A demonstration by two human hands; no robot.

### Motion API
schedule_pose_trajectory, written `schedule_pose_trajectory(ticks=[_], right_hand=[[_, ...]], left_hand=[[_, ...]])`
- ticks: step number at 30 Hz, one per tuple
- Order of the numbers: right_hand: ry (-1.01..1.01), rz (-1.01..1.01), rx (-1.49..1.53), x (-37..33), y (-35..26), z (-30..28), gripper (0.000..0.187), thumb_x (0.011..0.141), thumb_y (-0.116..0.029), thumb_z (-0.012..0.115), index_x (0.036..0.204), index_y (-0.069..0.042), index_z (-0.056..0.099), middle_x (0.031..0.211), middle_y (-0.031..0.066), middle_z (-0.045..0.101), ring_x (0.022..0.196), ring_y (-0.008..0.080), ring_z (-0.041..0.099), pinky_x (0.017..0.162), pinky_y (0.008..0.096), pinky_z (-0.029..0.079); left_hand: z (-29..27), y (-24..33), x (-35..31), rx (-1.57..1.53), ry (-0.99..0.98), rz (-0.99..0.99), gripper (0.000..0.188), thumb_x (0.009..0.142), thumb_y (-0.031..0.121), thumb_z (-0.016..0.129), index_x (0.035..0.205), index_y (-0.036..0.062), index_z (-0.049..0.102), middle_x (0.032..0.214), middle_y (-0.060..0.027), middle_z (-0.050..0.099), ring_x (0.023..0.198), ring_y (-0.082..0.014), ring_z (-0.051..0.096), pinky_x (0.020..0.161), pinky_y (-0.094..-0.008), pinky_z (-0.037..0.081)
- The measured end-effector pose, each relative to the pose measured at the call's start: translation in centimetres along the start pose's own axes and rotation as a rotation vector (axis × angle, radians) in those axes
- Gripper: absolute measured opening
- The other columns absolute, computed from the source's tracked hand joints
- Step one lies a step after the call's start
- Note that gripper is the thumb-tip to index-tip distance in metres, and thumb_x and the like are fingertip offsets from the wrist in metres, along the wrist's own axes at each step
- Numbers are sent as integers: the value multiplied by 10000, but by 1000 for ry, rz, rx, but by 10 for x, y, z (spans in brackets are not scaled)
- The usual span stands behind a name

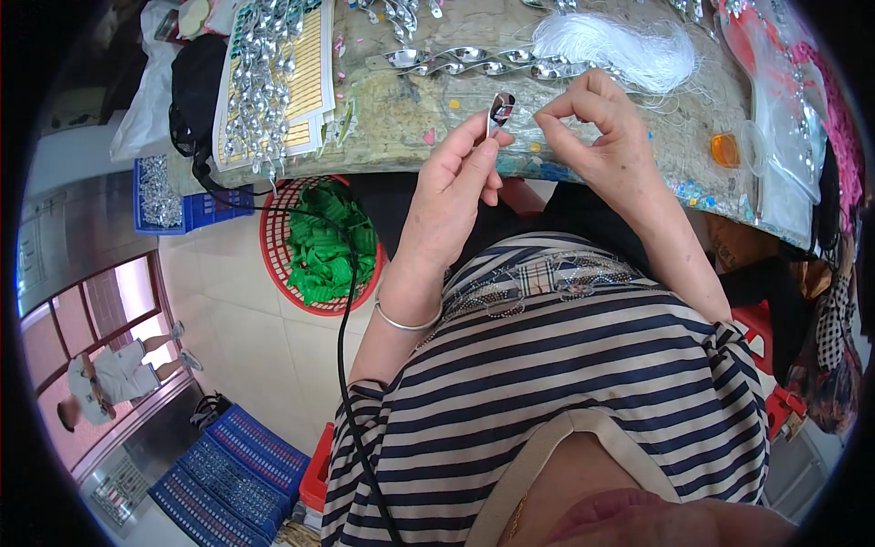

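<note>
Metal piece point(500, 109), pinched in left hand point(458, 169), near right hand point(609, 132)

To your left a red lattice basket point(272, 246) of green pieces point(328, 246), near it a blue plastic crate point(214, 211), beyond that a white plastic bag point(150, 114), farther off a pale-clothed person point(109, 381), to your right an orange container point(725, 150).

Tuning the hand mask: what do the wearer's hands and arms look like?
Left hand and right hand ungloved; thin silvery bangle on the left, none on the right. Striped navy-and-beige sleeves leave the forearms bare.
</note>
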State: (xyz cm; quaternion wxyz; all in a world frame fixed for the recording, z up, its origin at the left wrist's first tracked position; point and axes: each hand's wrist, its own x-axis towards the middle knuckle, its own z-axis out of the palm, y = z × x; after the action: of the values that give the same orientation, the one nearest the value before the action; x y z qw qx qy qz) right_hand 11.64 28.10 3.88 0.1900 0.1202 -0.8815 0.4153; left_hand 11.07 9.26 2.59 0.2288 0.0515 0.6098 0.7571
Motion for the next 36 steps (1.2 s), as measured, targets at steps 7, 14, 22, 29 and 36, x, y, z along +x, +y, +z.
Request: schedule_pose_trajectory(ticks=[7, 14, 22, 29, 36], right_hand=[[-42, 17, 41, 2, -1, 5, 83, 769, -74, 668, 816, -14, 635, 733, 42, 507, 694, 143, 485, 618, 253, 388], [-45, 155, 63, 3, -11, -2, 120, 790, -105, 669, 874, -25, 639, 816, 35, 509, 689, 103, 465, 584, 220, 374], [-158, 282, 391, 7, 4, -2, 122, 844, -132, 641, 904, -26, 641, 939, 7, 519, 790, 77, 497, 701, 207, 404], [-185, 451, 705, 14, -4, -6, 101, 854, -130, 634, 900, -41, 648, 923, -14, 558, 884, 85, 523, 821, 230, 416], [-306, 391, 704, 20, -11, -5, 125, 870, -150, 616, 909, -36, 649, 895, -20, 543, 830, 73, 533, 774, 224, 440]], left_hand=[[5, 4, -3, 30, -38, -29, 399, 938, 101, 467, 1325, 14, 421, 1049, -66, 586, 672, -52, 468, 577, -186, 422], [2, 3, -4, 345, -55, 100, 415, 934, 79, 464, 1347, 82, 423, 1014, -36, 542, 690, -50, 453, 582, -171, 404], [0, 0, -5, 588, -128, 258, 396, 922, 59, 474, 1317, 75, 461, 1004, -28, 506, 702, -65, 457, 617, -183, 408], [-12, -7, -1, 448, -215, 302, 350, 907, 68, 511, 1256, 51, 517, 1088, -61, 520, 846, -126, 513, 746, -235, 427], [12, 14, 13, -9, -75, -4, 186, 882, 117, 594, 1010, -7, 648, 803, -6, 611, 680, -72, 542, 590, -185, 424]])
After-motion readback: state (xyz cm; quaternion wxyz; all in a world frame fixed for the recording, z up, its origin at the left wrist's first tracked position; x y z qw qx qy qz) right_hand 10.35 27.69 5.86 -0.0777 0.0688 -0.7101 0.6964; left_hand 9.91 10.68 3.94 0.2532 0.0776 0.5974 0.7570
